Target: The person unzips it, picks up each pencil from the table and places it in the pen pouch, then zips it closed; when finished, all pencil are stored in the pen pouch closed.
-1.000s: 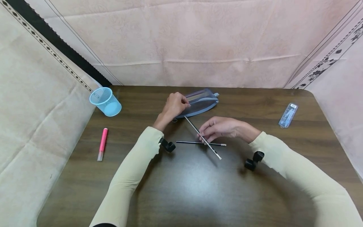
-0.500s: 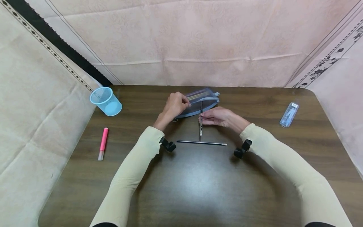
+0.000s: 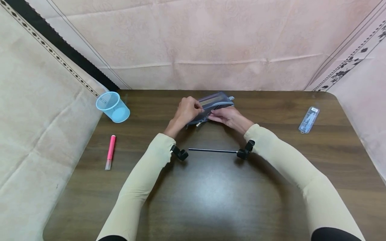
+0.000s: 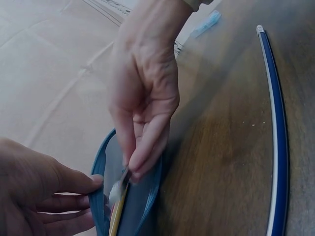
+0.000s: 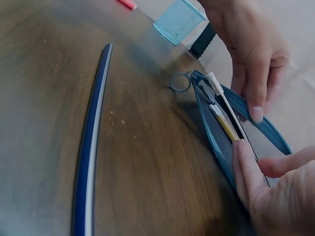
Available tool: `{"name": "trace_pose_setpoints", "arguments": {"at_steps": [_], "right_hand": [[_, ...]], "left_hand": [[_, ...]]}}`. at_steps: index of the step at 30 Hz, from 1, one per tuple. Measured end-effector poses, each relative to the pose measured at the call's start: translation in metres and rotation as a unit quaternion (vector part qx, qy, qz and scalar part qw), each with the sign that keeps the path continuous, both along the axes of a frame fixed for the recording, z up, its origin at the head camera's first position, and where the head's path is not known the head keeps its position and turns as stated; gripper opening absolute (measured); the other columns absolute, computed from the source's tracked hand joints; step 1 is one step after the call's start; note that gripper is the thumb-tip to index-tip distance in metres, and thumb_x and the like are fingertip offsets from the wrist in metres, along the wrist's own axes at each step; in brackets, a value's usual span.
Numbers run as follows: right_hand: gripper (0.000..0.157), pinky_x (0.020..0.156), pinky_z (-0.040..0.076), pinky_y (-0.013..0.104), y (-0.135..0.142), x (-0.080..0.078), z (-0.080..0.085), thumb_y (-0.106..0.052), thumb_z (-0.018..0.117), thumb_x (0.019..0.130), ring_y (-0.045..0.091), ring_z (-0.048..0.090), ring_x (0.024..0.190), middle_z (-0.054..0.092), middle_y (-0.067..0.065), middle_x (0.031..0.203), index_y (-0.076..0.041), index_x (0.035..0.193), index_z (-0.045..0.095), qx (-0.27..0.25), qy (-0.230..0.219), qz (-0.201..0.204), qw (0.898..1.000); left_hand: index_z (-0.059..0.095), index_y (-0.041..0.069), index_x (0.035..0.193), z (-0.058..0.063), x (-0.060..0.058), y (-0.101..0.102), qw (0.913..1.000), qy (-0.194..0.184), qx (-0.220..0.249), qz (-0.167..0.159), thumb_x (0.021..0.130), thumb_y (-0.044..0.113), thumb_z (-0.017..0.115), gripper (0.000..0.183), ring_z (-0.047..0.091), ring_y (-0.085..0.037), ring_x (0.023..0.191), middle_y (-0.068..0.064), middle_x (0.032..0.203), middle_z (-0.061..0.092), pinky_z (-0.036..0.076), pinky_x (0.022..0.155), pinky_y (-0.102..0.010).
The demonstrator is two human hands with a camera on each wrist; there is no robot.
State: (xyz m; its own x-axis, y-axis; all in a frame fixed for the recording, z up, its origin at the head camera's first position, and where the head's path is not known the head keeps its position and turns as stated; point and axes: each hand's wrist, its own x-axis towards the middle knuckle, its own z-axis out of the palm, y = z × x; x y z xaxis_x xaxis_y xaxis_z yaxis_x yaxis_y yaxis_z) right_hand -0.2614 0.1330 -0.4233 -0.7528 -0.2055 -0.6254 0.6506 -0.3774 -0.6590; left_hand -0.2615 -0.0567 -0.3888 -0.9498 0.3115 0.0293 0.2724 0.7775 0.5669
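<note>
At the back of the table my left hand (image 3: 187, 110) pinches the rim of a see-through blue zippered pencil case (image 3: 222, 97), thumb and fingers on its edge. My right hand (image 3: 227, 116) grips a dark striped pencil with a white eraser end (image 5: 215, 84), which lies along the case's open mouth, its eraser end toward the left. Inside the case, a yellow pencil (image 5: 225, 125) shows in the right wrist view. A second dark blue-and-white striped pencil (image 3: 211, 150) lies crosswise on the table nearer the person, its right end behind the right wrist camera.
A light blue cup (image 3: 113, 107) leans at the back left corner of the wooden table (image 3: 193, 201). In front of it lies a pink marker with a clear end (image 3: 110, 152). A small blue translucent item (image 3: 309, 119) is at the far right. Cloth hangs behind.
My right hand has carried the pencil from over the other pencil back to the case, turning it so it now lies in the mouth. The left hand has kept its hold on the case.
</note>
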Motion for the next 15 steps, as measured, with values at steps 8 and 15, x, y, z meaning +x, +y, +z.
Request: {"name": "trace_pose_setpoints", "arguments": {"at_steps": [8, 15], "right_hand": [[0.050, 0.093, 0.056, 0.034, -0.018, -0.004, -0.001, 0.010, 0.057, 0.096, 0.026, 0.073, 0.104, 0.065, 0.020, 0.133, 0.000, 0.144, 0.049, 0.039, 0.012, -0.062, 0.997], [0.053, 0.087, 0.059, 0.032, -0.035, -0.008, -0.005, 0.019, 0.057, 0.091, 0.029, 0.066, 0.118, 0.063, 0.021, 0.135, 0.002, 0.141, 0.051, 0.045, 0.023, -0.140, 0.989]], "left_hand": [[0.081, 0.010, 0.094, 0.000, 0.001, 0.003, 1.0000, 0.002, -0.005, 0.002, 0.092, 0.020, 0.075, 0.012, 0.066, -0.018, 0.088, -0.006, 0.099, 0.077, 0.055, 0.079, -0.035], [0.081, 0.009, 0.095, -0.001, 0.002, 0.004, 0.9999, 0.009, -0.002, -0.006, 0.092, 0.017, 0.074, 0.011, 0.063, -0.019, 0.086, -0.008, 0.100, 0.076, 0.053, 0.076, -0.032]]}}
